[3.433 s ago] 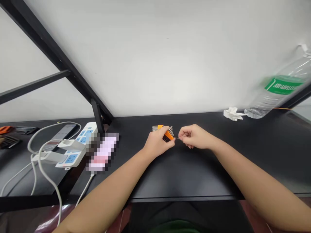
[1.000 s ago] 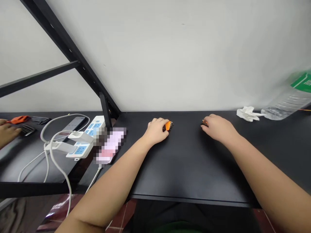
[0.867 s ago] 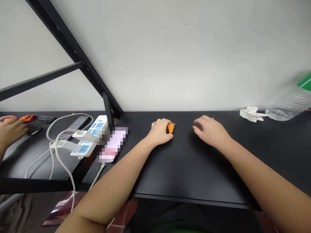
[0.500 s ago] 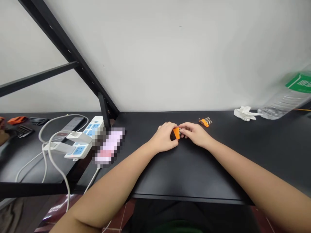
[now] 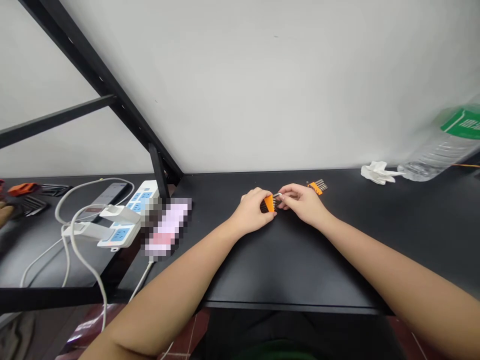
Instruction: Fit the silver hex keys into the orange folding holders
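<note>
One orange holder of metal keys sits gripped in my left hand; my right hand pinches one bent silver key!

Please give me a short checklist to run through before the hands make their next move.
1. Left hand gripping the orange holder: ok.
2. Right hand on a bent metal key at that holder: ok, pinched in the fingertips.
3. That key fully seated: cannot tell, too small.
4. Second orange holder set down: ok, lying just beyond the right hand.
5. White cable clear of the left forearm: cannot tell, it runs out of sight there.
</note>
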{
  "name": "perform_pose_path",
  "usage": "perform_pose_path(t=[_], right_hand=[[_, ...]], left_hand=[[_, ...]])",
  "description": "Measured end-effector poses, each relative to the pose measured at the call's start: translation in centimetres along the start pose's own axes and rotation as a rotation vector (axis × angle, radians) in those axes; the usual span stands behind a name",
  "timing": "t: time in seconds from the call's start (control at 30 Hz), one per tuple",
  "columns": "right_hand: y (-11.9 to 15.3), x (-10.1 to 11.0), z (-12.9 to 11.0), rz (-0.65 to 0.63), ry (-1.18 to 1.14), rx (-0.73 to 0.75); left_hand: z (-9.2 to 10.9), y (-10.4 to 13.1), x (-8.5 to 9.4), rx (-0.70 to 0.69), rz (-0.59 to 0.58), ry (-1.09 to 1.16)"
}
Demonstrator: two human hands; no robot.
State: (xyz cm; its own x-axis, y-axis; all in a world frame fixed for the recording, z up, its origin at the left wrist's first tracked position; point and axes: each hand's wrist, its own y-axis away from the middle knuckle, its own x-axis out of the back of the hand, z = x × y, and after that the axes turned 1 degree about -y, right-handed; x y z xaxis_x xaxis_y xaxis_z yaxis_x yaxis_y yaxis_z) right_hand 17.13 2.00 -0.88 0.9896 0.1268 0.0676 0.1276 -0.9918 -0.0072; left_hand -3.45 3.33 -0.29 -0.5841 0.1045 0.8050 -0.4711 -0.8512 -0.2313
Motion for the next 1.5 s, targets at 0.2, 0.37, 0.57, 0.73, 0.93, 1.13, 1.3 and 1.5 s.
perform_pose_path(t=[0.2, 0.37, 0.57, 0.73, 0.93, 1.13, 1.3, 1.5], right_hand=[[-0.6, 2.5, 0.4, 0.127, 0.460, 0.038], [-1.0, 4.1, 0.5, 0.126, 0.916, 0.198], [0.7, 1.7, -0.8, -0.174, 0.538, 0.194], [0.8, 0.5, -0.2, -0.265, 0.227, 0.101], [0.2, 1.5, -0.1, -0.112, 0.205, 0.038], [0.3, 1.7, -0.3, -0.083, 0.320, 0.025], [0.2, 2.2, -0.7, 0.070, 0.312, 0.081], [-0.3, 3.7, -1.0, 0.035, 0.320, -0.068]], left_hand=[[-1.1, -0.3, 1.2, 0.076, -0.018, -0.127], [-0.8, -0.1, 1.2, 0.041, -0.038, -0.069], [0.3, 0.4, 0.8, -0.100, -0.065, 0.045], [0.3, 0.4, 0.9, -0.109, -0.094, 0.048], [-0.1, 0.1, 1.3, -0.046, -0.078, -0.091], [-0.3, 0.1, 1.0, -0.008, -0.090, -0.055], [-1.0, -0.2, 0.9, 0.019, -0.050, -0.006], [-1.9, -0.4, 0.4, 0.071, 0.021, 0.001]])
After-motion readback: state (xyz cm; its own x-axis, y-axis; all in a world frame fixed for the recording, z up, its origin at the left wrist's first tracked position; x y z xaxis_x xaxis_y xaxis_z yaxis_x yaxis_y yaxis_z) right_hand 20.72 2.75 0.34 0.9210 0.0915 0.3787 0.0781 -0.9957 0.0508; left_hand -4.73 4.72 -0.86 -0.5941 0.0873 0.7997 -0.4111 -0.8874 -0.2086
